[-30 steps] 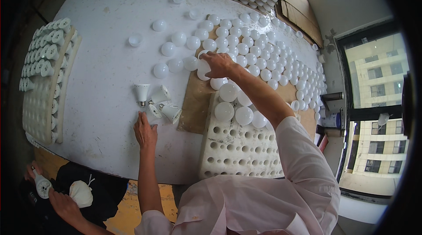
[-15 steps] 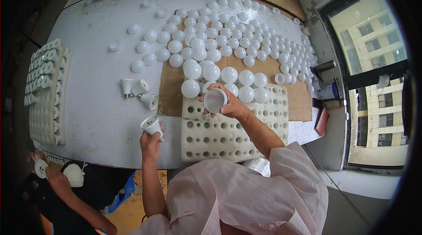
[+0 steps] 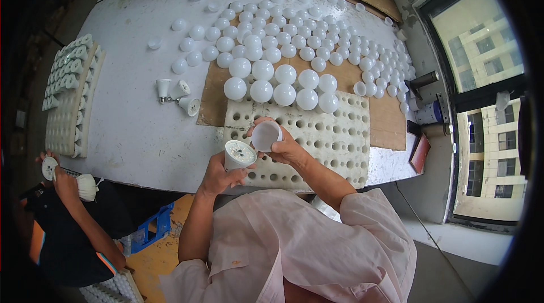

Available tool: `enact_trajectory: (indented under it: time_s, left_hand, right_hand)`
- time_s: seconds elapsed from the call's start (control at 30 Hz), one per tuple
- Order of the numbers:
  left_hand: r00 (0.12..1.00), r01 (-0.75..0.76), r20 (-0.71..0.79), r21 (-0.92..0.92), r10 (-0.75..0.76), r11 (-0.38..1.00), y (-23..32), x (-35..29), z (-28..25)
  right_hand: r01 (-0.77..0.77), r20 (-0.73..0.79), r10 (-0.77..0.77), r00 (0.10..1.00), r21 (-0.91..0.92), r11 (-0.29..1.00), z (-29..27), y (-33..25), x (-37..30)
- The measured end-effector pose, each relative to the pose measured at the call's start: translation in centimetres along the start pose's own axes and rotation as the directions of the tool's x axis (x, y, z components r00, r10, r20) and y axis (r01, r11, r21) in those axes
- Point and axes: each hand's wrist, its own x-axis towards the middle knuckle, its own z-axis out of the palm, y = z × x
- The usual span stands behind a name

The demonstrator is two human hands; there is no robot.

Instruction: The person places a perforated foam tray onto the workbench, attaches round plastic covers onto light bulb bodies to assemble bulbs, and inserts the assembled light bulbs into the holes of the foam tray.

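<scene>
My left hand (image 3: 217,176) is closed round a white bulb base (image 3: 240,152), its round face with small chips tilted up. Close beside it, my right hand (image 3: 289,145) grips a white bulb cover (image 3: 266,136), its hollow opening turned up toward me. The base and the cover are near each other, but I cannot tell whether they touch. Both are held above the near part of a pale foam tray (image 3: 351,138) full of holes. Along the tray's far side stand two rows of round white bulbs (image 3: 284,94).
Many loose white covers (image 3: 306,53) spread over cardboard (image 3: 211,99) and the white table (image 3: 130,93). Three bulb bases (image 3: 163,89) lie left of the tray. Stacked trays (image 3: 68,113) stand far left, near a co-worker's hand (image 3: 66,184) holding a round part. A window (image 3: 487,104) is at right.
My left hand has brought the base rightward and its face now tilts up. My right hand has moved slightly down with the cover, closer to the base. The whole view has shifted a little.
</scene>
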Motion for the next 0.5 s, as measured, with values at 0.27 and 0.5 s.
enact_trajectory:
  time_s: [0.27,0.5]
  left_hand:
    - [1.000,0.025,-0.006,-0.030,-0.025,0.999,-0.3,-0.4,1.1]
    - [0.999,0.027,-0.030,-0.029,-0.028,0.999,-0.4,-1.0,1.1]
  right_hand:
    - [0.002,0.033,-0.001,0.999,-0.020,1.000,0.3,0.0,-1.0]
    - [-0.009,0.063,0.012,0.998,-0.047,0.999,0.4,0.4,-0.8]
